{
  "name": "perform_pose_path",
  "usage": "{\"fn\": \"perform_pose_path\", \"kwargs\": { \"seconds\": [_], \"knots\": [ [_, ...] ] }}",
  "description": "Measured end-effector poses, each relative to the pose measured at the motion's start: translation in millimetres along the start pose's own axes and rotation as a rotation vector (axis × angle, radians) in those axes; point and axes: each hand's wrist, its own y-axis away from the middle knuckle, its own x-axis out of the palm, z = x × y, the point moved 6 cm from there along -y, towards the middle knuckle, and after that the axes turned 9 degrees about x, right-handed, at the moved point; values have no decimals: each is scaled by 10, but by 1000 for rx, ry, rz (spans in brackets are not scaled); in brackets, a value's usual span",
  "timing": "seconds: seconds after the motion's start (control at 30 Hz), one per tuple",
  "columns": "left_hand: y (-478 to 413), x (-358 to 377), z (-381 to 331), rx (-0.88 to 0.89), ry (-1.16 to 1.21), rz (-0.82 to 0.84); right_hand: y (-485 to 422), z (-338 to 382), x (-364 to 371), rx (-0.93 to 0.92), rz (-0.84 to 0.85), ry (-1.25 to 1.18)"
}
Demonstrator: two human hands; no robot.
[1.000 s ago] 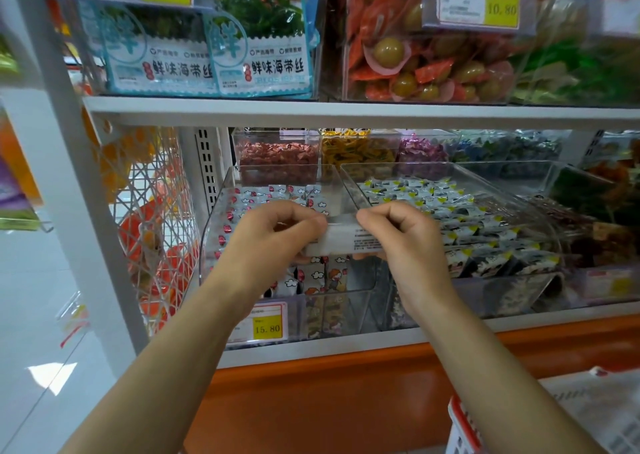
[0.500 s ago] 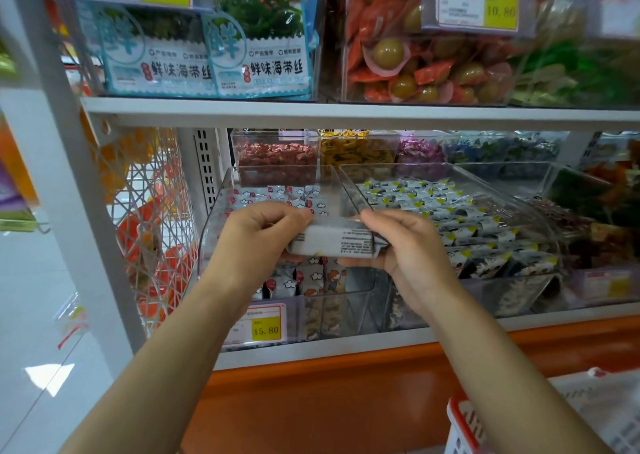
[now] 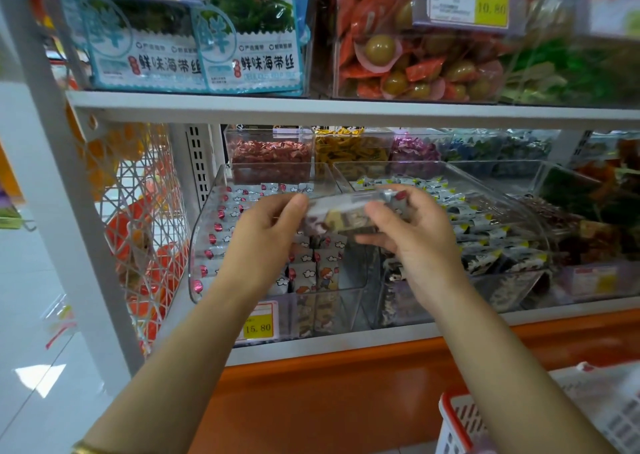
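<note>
Clear bins (image 3: pixel 207 246) of wrapped sweets crowd the shelf (image 3: pixel 346 112); left hand (image 3: pixel 266 242) and right hand (image 3: pixel 412 242) pinch a snack packet (image 3: pixel 341 213) between them.

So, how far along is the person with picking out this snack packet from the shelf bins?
Done: one snack packet is out, held above the clear bin. In hand: the left hand and the right hand each pinch one end of it. Left: it is not yet in the red basket at lower right; it might equally go back into the bin.
</note>
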Motion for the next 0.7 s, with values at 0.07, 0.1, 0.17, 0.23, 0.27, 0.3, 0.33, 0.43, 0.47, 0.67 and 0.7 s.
{"fn": "perform_pose_path", "kwargs": {
  "seconds": [0.07, 0.1, 0.17, 0.23, 0.27, 0.3, 0.33, 0.43, 0.47, 0.67, 0.7],
  "knots": [
    [-34, 55, 42, 114, -374, 60, -18, 33, -163, -31, -148, 15],
    [-36, 107, 81, 147, -550, 121, -24, 52, -226, -44, -190, 37],
    [-14, 236, 171, 178, -798, 277, -32, 77, -273, -59, -218, 107],
    [23, 334, 241, 180, -905, 389, -31, 74, -259, -61, -216, 196],
    [33, 351, 259, 176, -911, 407, -29, 77, -236, -66, -211, 249],
    [33, 350, 264, 175, -897, 401, -27, 87, -210, -79, -204, 310],
    [32, 338, 254, 174, -874, 380, -24, 101, -183, -95, -197, 376],
    [42, 288, 195, 194, -803, 319, -40, 153, -111, -147, -160, 579],
    [55, 278, 174, 200, -785, 314, -51, 171, -77, -168, -131, 644],
    [140, 239, 122, 219, -727, 339, -100, 121, 234, -247, 59, 1048],
    [148, 235, 127, 223, -724, 340, -104, 93, 300, -274, 65, 1165]
  ]
}}
